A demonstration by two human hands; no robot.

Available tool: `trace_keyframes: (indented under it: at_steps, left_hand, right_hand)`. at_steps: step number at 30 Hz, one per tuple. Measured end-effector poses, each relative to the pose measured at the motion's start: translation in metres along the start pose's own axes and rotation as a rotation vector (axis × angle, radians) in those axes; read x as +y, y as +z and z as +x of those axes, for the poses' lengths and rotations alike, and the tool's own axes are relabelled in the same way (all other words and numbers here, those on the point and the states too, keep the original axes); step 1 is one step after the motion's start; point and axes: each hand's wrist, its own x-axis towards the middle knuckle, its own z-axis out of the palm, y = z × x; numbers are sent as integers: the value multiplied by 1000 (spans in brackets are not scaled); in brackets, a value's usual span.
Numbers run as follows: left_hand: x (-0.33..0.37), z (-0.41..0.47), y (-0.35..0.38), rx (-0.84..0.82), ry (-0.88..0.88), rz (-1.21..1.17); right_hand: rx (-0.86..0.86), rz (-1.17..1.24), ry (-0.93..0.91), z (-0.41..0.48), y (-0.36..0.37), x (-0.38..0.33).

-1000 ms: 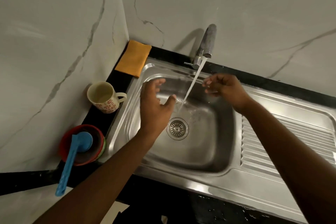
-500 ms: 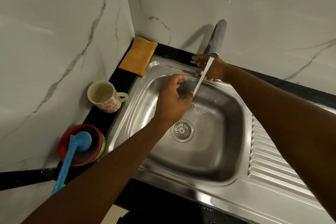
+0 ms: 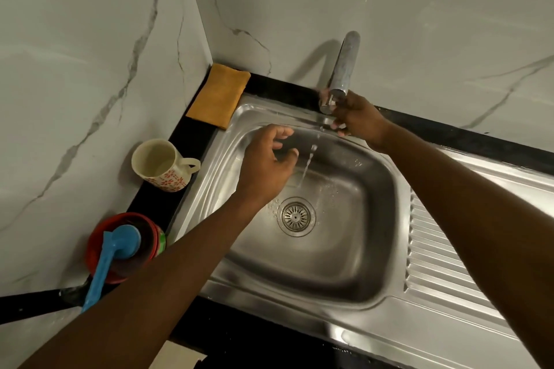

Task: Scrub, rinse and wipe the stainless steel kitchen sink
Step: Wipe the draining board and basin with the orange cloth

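On the dark counter (image 3: 192, 141) to the left of the basin, a cream mug (image 3: 160, 166) with a red flower pattern stands upright beside the marble wall (image 3: 90, 54). Nearer lies a red bowl (image 3: 97, 249) with a blue long-handled brush (image 3: 111, 255) resting across it, its handle pointing toward the near edge. A folded orange cloth (image 3: 218, 96) lies in the far left corner, its edge touching the sink rim. The faucet (image 3: 344, 63) rises at the far side, and a thin, broken stream of water (image 3: 308, 162) falls from it. The left hand (image 3: 263, 165) hovers over the far left of the basin just beside the stream, palm down; its fingers (image 3: 281, 132) are loosely curled and apart and hold nothing. The right hand (image 3: 359, 118) reaches to the base of the faucet, with its thumb just beside the small lever (image 3: 328, 102) and its fingers curled downward; whether it grips the lever cannot be told. Both forearms cross the near rim and cover part of it. The stainless steel sink (image 3: 377, 219) is set into the counter in the middle of the scene. Its basin is shiny and wet, with droplets scattered around the round drain strainer (image 3: 296, 216). A ribbed drainboard (image 3: 443, 263) extends to the right.
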Motion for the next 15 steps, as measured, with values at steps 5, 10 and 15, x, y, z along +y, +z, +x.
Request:
trace_keyframes:
  at_steps: [5, 10, 15]
  left_hand:
    - [-10, -7, -8, 2, 1, 13]
    - [-22, -19, -35, -2, -66, 49]
    - [-31, -35, -69, 14, -127, 50]
  right_hand:
    - [438, -19, -24, -25, 19, 37]
    - [267, -28, 41, -53, 71, 76]
    - [38, -274, -115, -16, 133, 48]
